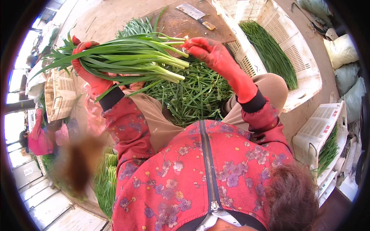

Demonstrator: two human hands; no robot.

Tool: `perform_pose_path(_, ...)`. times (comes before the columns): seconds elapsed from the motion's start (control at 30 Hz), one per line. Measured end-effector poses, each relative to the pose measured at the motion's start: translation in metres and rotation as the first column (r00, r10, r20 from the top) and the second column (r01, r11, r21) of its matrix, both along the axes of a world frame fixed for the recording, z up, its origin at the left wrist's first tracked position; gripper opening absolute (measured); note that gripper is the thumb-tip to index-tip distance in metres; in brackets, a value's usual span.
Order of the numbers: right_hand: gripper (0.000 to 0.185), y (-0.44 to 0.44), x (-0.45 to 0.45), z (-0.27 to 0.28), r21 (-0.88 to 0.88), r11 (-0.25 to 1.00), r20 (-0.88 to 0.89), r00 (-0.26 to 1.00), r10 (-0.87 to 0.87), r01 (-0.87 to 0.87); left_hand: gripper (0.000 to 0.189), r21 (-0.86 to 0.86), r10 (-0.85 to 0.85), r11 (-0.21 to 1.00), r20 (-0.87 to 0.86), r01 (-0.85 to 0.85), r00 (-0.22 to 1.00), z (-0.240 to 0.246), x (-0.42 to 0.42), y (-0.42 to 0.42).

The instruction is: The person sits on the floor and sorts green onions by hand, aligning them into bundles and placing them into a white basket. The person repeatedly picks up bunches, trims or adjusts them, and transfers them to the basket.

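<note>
In a red rubber glove, my left hand (89,77) grips a bunch of garlic chives (124,56) around its leafy part. The bunch lies nearly level, its pale cut-looking stalk ends towards the right. My right hand (215,55), gloved the same way, has its fingertips pinched together at the upper stalk ends. A small whitish bit shows at those fingertips; the fingers partly hide what they pinch. Below both hands, between my knees, spreads a heap of loose green leaves and trimmings (196,92).
A cleaver (195,14) lies on a brown board (164,17), with more chives (136,27) at its left. To the right, a white plastic crate (310,72) holds long chives (268,52). Another crate (315,124) stands lower right. Bundled chives (107,179) lie at lower left.
</note>
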State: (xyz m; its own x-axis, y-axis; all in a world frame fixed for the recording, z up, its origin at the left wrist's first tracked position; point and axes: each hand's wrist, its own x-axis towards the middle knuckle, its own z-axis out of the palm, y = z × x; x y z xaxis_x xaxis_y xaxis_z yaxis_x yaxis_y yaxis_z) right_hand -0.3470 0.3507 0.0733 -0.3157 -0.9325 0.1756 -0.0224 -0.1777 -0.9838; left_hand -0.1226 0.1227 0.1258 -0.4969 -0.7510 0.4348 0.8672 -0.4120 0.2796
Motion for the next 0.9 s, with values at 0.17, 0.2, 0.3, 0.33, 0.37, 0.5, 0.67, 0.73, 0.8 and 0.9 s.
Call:
perform_pose_path(0.17,0.025,-0.007,-0.016,-0.020,-0.007,0.993,0.238,0.965,-0.110,0.114,0.038,-0.122,0.276,0.960,0.243,-0.253,0.930,-0.011,0.007,-0.014)
perform_pose_path(0.2,0.026,-0.006,-0.022,-0.019,-0.012,0.986,0.287,0.945,-0.158,0.169,0.037,-0.074,0.325,0.946,0.257,-0.317,0.910,-0.008,0.003,-0.009)
perform_pose_path(0.3,0.032,0.000,-0.020,-0.013,0.126,0.980,0.090,0.985,0.144,-0.155,0.034,-0.072,0.474,0.869,0.406,-0.489,0.782,-0.009,0.004,-0.009)
perform_pose_path(0.33,0.038,0.004,-0.005,-0.001,0.109,0.968,0.081,0.972,0.219,-0.227,0.035,-0.088,0.464,0.877,0.405,-0.472,0.788,-0.013,0.001,-0.013)
perform_pose_path(0.37,0.042,0.000,0.003,-0.010,0.089,0.965,0.163,0.960,0.229,-0.245,0.035,-0.105,0.455,0.885,0.405,-0.454,0.793,-0.017,-0.002,-0.017)
perform_pose_path(0.5,0.037,-0.018,0.014,-0.023,-0.164,0.945,0.620,0.715,0.322,-0.283,0.028,-0.192,0.492,0.870,0.415,-0.455,0.766,-0.019,-0.007,-0.020)
perform_pose_path(0.67,0.027,0.006,-0.016,-0.019,-0.198,0.931,0.523,0.770,0.365,-0.307,0.021,-0.012,0.405,0.904,0.343,-0.427,0.848,-0.032,0.008,-0.040)
perform_pose_path(0.73,0.026,0.016,-0.029,-0.014,-0.124,0.928,0.324,0.870,0.371,-0.350,0.017,0.026,0.410,0.897,0.326,-0.442,0.852,-0.038,0.014,-0.052)
perform_pose_path(0.8,0.026,0.014,-0.015,-0.003,-0.201,0.975,-0.288,0.957,0.029,-0.090,0.014,0.114,0.349,0.908,0.325,-0.402,0.879,-0.042,0.022,-0.056)
perform_pose_path(0.9,0.033,-0.003,0.028,0.011,-0.608,0.794,-0.754,0.299,-0.586,0.022,0.014,0.228,0.343,0.866,0.380,-0.446,0.859,-0.052,0.013,-0.060)
